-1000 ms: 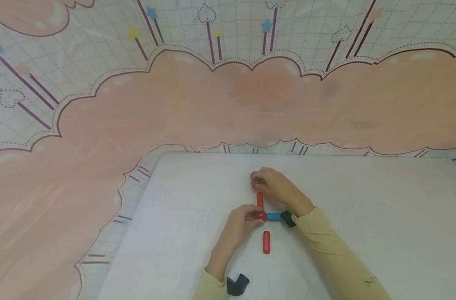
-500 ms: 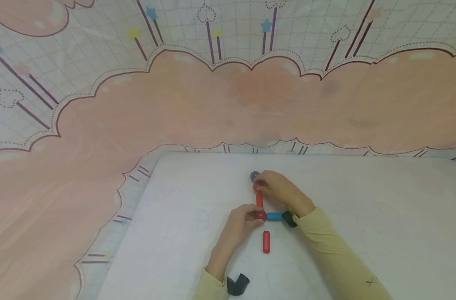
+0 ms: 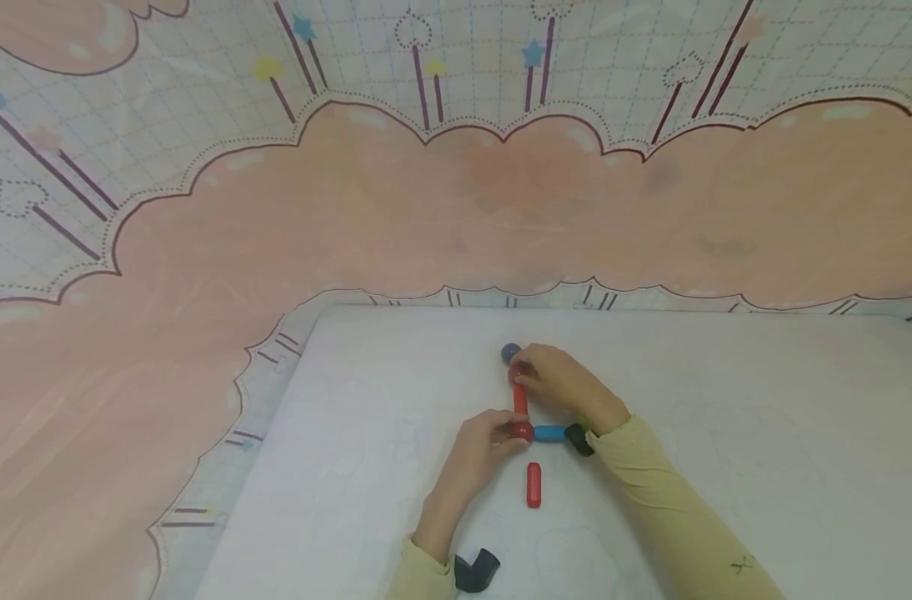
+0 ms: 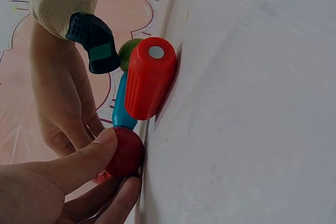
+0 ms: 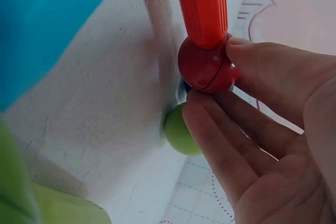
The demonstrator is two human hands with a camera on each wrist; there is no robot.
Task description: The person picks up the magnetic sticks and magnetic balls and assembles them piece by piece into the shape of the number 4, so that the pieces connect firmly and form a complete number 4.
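In the left wrist view a red ball [image 4: 127,153] is pinched between the thumb and fingers of my left hand [image 3: 480,446]. A blue rod [image 3: 549,433] runs right from that ball toward a green ball [image 4: 128,52], mostly behind the right wrist strap in the head view. My right hand [image 3: 561,375] pinches a second red ball [image 5: 202,66] between thumb and fingertips. A ridged red rod [image 5: 203,3] meets this ball and stretches back toward the left hand's ball. Just beyond the right fingertips sits a dark blue ball [image 3: 510,352].
A loose red rod [image 3: 533,485] with a silvery disc in its end lies nearer on the white table [image 3: 366,467]. Another green ball [image 5: 181,130] shows behind the right fingers. Dark straps sit at both wrists. A cloud-patterned cloth [image 3: 426,208] lies beyond the table's far edge.
My right hand has drawn its red ball slightly nearer and right, up against the red rod's far end. More of the dark blue ball shows. My left hand has stayed in place.
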